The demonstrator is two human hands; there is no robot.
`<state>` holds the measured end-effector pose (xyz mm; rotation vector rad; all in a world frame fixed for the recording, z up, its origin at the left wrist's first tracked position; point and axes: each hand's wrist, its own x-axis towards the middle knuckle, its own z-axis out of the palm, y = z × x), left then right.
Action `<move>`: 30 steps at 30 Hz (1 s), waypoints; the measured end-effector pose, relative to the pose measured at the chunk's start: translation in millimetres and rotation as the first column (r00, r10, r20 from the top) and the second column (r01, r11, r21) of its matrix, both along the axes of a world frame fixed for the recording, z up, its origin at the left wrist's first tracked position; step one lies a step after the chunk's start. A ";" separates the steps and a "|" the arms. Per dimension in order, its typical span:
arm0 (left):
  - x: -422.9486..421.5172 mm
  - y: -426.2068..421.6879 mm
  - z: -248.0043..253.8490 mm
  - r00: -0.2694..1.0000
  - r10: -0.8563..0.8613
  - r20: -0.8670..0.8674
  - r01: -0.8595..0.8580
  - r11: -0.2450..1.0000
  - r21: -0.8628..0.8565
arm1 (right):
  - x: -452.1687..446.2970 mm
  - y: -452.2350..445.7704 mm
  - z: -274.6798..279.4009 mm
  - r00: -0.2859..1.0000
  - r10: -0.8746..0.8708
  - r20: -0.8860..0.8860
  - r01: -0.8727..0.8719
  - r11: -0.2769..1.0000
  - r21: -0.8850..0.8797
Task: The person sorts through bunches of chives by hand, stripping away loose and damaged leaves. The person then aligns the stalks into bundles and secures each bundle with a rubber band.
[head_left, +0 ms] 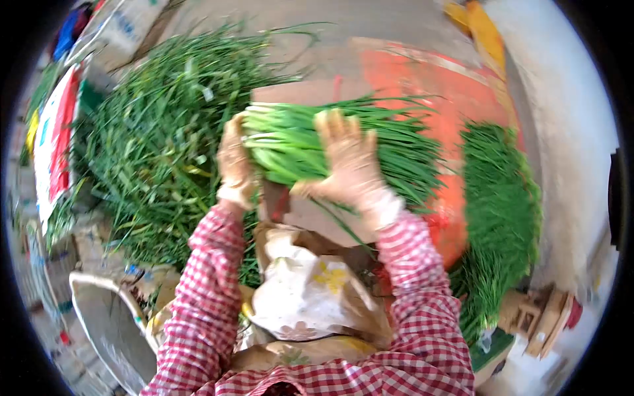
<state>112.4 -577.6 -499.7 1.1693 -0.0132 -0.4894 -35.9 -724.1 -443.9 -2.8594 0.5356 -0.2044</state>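
Head view: green bunch (290, 142) beneath spread right fingers (338, 125), pale ends (256, 142) against left fingers (232, 135), the latter's closure unclear.

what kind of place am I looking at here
Probably a small produce sorting or packing spot, perhaps at a market or farm: a big loose heap of long green leaves, a neat bundle under the hands, and more greens stacked on the right.

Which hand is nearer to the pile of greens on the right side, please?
Right. The right hand lies with spread fingers on the bunch, left of the pile. The left hand is farther from it, at the bunch's pale ends.
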 end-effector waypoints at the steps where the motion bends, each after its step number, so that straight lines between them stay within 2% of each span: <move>1: -4.9 -0.6 13.2 1.000 -0.003 0.015 0.001 0.993 0.117 | -2.9 14.5 3.7 0.991 -0.011 -0.131 0.007 0.999 -0.033; 2: -7.9 -0.5 19.6 1.000 0.003 -0.007 -0.002 0.996 0.088 | -2.0 22.6 4.8 0.966 -0.020 -0.256 0.006 0.998 -0.055; 3: -7.3 1.7 9.0 0.997 0.068 0.023 -0.068 0.998 0.007 | -0.7 23.0 2.3 0.970 -0.050 -0.238 0.033 0.997 -0.072; 4: 2.6 18.1 -17.0 0.967 0.064 0.245 -0.091 0.991 0.099 | -0.1 22.7 -3.5 0.974 -0.069 -0.215 0.052 0.995 -0.082; 5: -2.8 29.8 -15.4 0.918 0.101 0.384 -0.181 0.967 0.180 | 2.7 26.3 -12.2 0.978 -0.102 -0.182 0.080 0.989 -0.125; 6: -10.8 42.3 -10.4 0.842 0.126 0.524 -0.289 0.926 0.242 | 2.1 26.6 -17.2 0.982 -0.113 -0.153 0.091 0.985 -0.144; 8: -14.3 79.6 -43.3 0.535 -0.053 0.843 -0.500 0.785 0.366 | 1.4 25.6 -25.7 0.991 -0.115 -0.065 0.105 0.983 -0.149; 9: -40.6 80.5 -25.1 0.566 -0.027 0.824 -0.360 0.891 0.276 | 1.9 25.0 -25.8 0.992 -0.113 -0.060 0.103 0.984 -0.144; 10: -64.1 84.7 -22.9 0.793 -0.028 0.608 -0.106 0.977 0.183 | 2.4 23.9 -25.0 0.993 -0.108 -0.054 0.099 0.985 -0.138; 11: -87.7 89.1 -20.7 0.949 -0.041 0.313 0.038 0.999 0.017 | 3.5 22.7 -24.3 0.994 -0.105 -0.036 0.100 0.987 -0.127; 12: -98.8 91.4 -21.4 0.944 -0.151 0.294 0.123 0.986 0.113 | 5.0 20.8 -22.4 0.994 -0.104 -0.017 0.102 0.987 -0.124; 13: -104.5 89.4 -23.9 0.831 -0.333 0.446 0.172 0.915 0.364 | 5.2 19.9 -19.0 0.996 -0.080 -0.036 0.075 0.989 -0.127; 14: -104.4 88.8 -24.9 0.593 -0.524 0.611 0.100 0.801 0.590 | 10.3 23.2 -12.8 0.995 -0.075 -0.064 0.066 0.989 -0.130; 15: -101.9 87.5 -27.3 0.401 -0.641 0.654 0.039 0.726 0.687 | 15.4 25.1 -13.2 0.999 -0.034 -0.033 0.030 0.994 -0.109; 16: -103.1 86.2 -31.1 0.259 -0.711 0.654 0.004 0.678 0.735 | 17.1 20.6 -15.1 0.999 0.010 0.035 -0.008 0.997 -0.078; 18: -118.0 78.6 -40.3 0.100 -0.776 0.622 0.029 0.627 0.778 | 21.5 11.7 -18.3 0.983 0.081 0.166 -0.083 0.996 0.008; 19: -121.1 74.6 -38.6 0.054 -0.796 0.603 0.135 0.604 0.786 | 30.4 24.6 0.6 0.978 0.053 0.200 -0.089 0.981 0.173; 21: -124.2 64.5 -36.5 -0.033 -0.830 0.556 0.348 0.512 0.785 | 19.7 13.6 -21.7 0.968 0.101 0.229 -0.088 0.994 -0.070; 23: -119.7 73.4 -25.8 0.155 -0.910 0.385 0.284 0.414 0.865 | 4.8 17.9 -29.4 0.989 0.098 0.115 -0.082 0.987 -0.137; 24: -123.2 86.3 -19.2 0.284 -0.883 0.375 0.088 0.413 0.906 | -1.4 20.1 -33.2 0.994 0.096 0.057 -0.085 0.982 -0.171; 25: -122.1 115.5 15.5 0.478 -0.791 0.382 0.071 0.468 0.881 | -11.6 27.3 -34.4 0.978 0.169 0.122 -0.141 0.967 -0.211; 26: -127.7 135.1 45.0 0.657 -0.666 0.355 0.023 0.488 0.873 | -12.0 28.5 -37.0 0.995 0.098 -0.012 -0.098 0.973 -0.211; 27: -125.3 158.5 44.8 0.684 -0.579 0.444 -0.019 0.594 0.804 | -18.3 31.9 -30.3 0.994 0.095 -0.062 -0.106 0.971 -0.215; 28: -129.9 185.5 68.0 0.728 -0.476 0.494 -0.126 0.615 0.778 | -13.1 31.0 -42.8 0.967 0.200 0.159 -0.148 0.946 -0.290; 30: -146.5 240.4 107.7 0.695 -0.334 0.636 -0.322 0.646 0.692 | -5.5 30.0 -42.7 0.964 0.229 0.135 -0.184 0.941 -0.284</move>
